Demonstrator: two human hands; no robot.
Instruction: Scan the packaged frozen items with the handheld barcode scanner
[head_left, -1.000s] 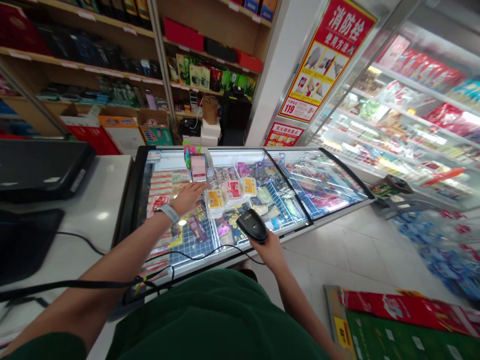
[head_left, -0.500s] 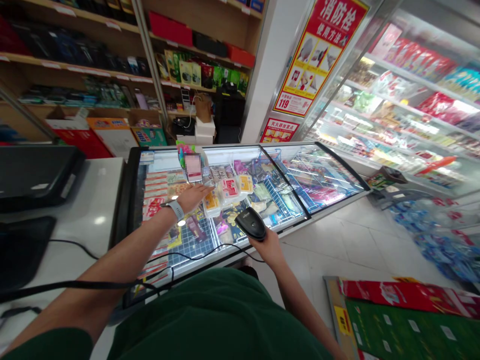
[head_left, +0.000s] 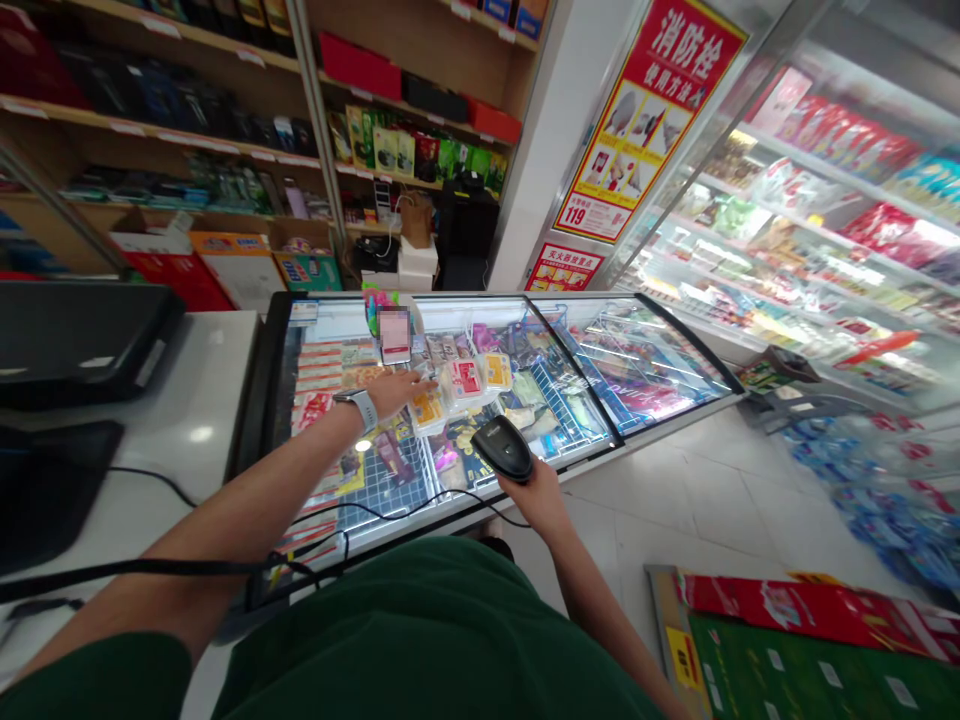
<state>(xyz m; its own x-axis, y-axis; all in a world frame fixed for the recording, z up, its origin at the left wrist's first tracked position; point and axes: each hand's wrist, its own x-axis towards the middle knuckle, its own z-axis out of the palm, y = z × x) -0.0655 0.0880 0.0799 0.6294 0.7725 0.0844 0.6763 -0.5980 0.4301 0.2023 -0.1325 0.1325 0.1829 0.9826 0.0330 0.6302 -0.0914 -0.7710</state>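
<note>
My right hand (head_left: 538, 497) grips a black corded barcode scanner (head_left: 504, 447) above the glass-topped freezer (head_left: 480, 488), its head tilted up and to the left. My left hand (head_left: 395, 391), with a watch on the wrist, reaches palm down over the glass with fingers stretched out. Its fingertips are at the clear pack with a yellow label (head_left: 428, 410); whether they touch it I cannot tell. Beside that lie a red-labelled pack (head_left: 463, 378) and another yellow-labelled pack (head_left: 496, 371). Just beyond my left hand stands a phone-like pink panel (head_left: 395, 335), partly blurred out.
A black cable (head_left: 420, 512) crosses the freezer's near side. At left is a white counter (head_left: 202, 400) with black equipment (head_left: 90, 335). Goods fill the back shelves (head_left: 217, 140) and the lit cooler (head_left: 825, 210). Red and green boxes (head_left: 810, 640) sit at lower right.
The view has shifted slightly, so the freezer and packs appear a little further right. My left hand has moved slightly over the packs. My right hand still holds the scanner in nearly the same place.
</note>
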